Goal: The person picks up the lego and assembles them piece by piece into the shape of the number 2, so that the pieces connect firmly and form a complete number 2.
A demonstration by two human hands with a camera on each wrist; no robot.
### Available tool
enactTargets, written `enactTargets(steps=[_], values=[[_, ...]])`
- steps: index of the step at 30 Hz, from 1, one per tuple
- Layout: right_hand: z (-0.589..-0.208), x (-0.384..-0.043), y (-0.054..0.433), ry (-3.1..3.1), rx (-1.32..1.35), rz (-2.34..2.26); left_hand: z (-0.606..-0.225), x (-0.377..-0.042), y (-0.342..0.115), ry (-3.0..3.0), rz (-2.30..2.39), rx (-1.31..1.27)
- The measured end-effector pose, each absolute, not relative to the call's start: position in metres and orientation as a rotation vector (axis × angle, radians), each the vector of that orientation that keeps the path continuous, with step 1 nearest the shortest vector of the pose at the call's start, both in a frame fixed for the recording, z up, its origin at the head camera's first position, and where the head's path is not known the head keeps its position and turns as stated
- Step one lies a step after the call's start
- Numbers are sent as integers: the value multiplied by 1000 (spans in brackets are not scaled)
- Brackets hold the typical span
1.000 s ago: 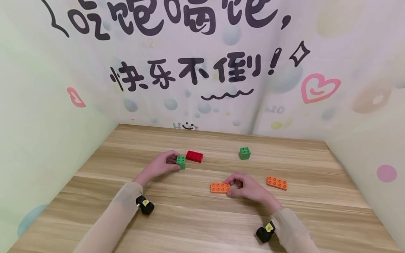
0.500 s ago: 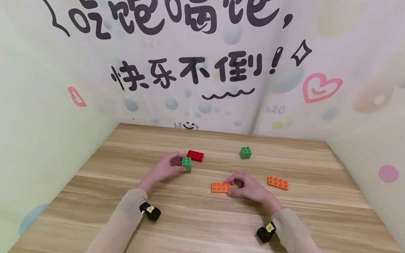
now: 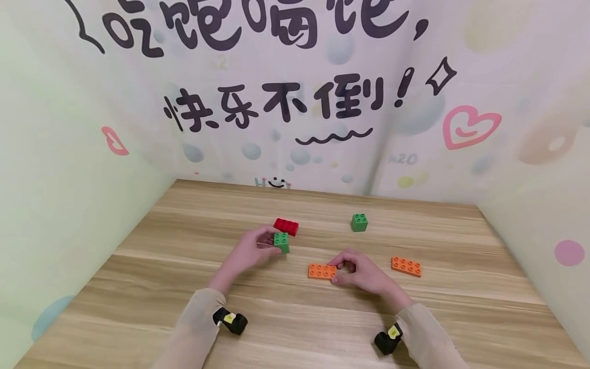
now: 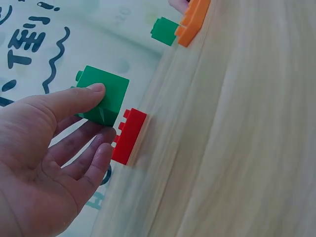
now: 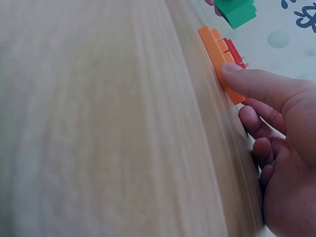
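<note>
My left hand [image 3: 255,247] pinches a green square toy building brick [image 3: 281,242] between thumb and fingers, studs up. In the left wrist view the thumb lies across the side of that green brick [image 4: 104,94]. Right of it, my right hand [image 3: 361,273] pinches the right end of a flat orange brick [image 3: 321,271] that lies low at the tabletop. The right wrist view has the thumb on the near side of the orange brick [image 5: 217,61], with the other fingers curled beneath the hand. A red brick [image 3: 286,226] lies just behind the held green one.
A second green brick [image 3: 359,223] stands toward the back of the wooden table [image 3: 295,328]. Another orange brick [image 3: 406,266] lies right of my right hand. A printed cloth wall [image 3: 276,154] rises behind the table, with side walls left and right.
My left hand has carried the green brick to the right and slightly nearer, from beside the red brick to in front of it. My right hand and its orange brick have stayed nearly still.
</note>
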State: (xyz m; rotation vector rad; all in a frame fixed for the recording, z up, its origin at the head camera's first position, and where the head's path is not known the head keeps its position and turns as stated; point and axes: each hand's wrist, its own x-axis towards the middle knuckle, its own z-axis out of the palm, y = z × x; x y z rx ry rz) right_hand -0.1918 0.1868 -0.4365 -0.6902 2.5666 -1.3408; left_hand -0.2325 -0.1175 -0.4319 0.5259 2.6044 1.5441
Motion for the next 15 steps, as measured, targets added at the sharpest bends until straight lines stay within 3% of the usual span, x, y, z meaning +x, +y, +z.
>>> enactTargets(steps=[15], values=[[-462,-206,197,2563,-679,-1327,-437,-217,-95,2559,1634,473]])
